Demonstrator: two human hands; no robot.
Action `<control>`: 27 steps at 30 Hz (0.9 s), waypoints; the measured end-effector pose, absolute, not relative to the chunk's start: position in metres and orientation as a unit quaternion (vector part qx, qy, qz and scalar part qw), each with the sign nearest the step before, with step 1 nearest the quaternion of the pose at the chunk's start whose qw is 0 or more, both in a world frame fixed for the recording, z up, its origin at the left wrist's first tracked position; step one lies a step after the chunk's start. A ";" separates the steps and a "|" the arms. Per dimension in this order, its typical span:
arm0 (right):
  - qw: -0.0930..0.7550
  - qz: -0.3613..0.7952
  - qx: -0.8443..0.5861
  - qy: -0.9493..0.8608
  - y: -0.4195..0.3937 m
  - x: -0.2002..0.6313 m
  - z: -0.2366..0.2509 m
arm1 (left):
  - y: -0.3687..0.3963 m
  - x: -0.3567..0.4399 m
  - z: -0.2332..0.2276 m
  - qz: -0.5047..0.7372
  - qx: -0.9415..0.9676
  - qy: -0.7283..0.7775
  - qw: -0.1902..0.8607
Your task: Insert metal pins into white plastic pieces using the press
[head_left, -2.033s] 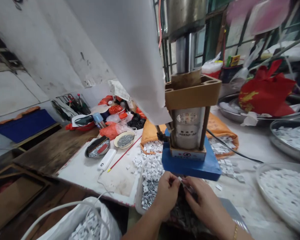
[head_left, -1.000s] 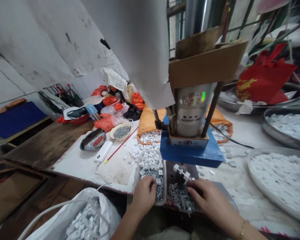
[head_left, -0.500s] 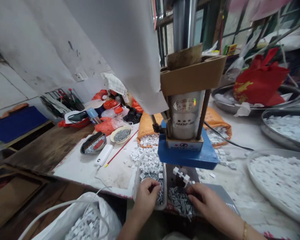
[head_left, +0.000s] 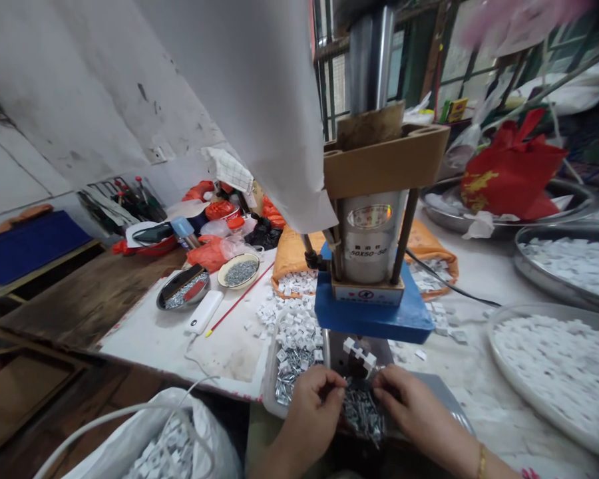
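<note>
Below the blue head (head_left: 374, 319) of a press, a short row of white plastic pieces (head_left: 359, 354) sits on a dark round holder. My left hand (head_left: 315, 407) is in front of it on the left, thumb and forefinger pinched over a pile of metal nails (head_left: 363, 414). Whatever is in that pinch is too small to make out. My right hand (head_left: 406, 402) is closed in a pinch at the right end of the row, beside the nails; its fingertips hide what they hold. A clear plastic bin (head_left: 268, 389) left of the press contains white pieces and nails.
Trays of white pieces (head_left: 554, 372) stand at right, near a red bag (head_left: 514, 173). Orange sacks (head_left: 292, 249) lie behind the press. On the left are a bowl of nails (head_left: 238, 271), a white power bank (head_left: 204, 313), a red stick (head_left: 240, 299) and a white sack (head_left: 229, 446).
My left hand has moved right, from over the plastic bin to the nail pile near the holder. My right hand stays by the row of white pieces, still pinched.
</note>
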State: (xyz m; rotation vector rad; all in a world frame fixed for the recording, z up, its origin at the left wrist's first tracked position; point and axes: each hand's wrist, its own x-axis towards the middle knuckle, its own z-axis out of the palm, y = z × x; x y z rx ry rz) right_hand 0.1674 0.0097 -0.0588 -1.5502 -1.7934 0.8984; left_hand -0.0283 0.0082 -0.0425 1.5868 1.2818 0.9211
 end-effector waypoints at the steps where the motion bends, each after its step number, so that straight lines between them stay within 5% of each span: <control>1: 0.311 0.351 -0.586 -0.661 0.010 0.168 -0.058 | 0.008 -0.026 -0.042 0.374 0.647 0.508 0.429; 13: 0.409 0.610 -0.518 -0.439 -0.003 0.157 -0.035 | 0.005 -0.003 -0.027 0.368 0.736 0.458 0.337; 19: 0.430 0.620 -0.506 -0.418 -0.003 0.154 -0.036 | 0.003 -0.004 -0.026 0.362 0.730 0.456 0.358; 27: 0.489 0.540 -0.531 -0.433 -0.003 0.150 -0.031 | 0.009 0.002 -0.031 0.358 0.593 0.496 0.524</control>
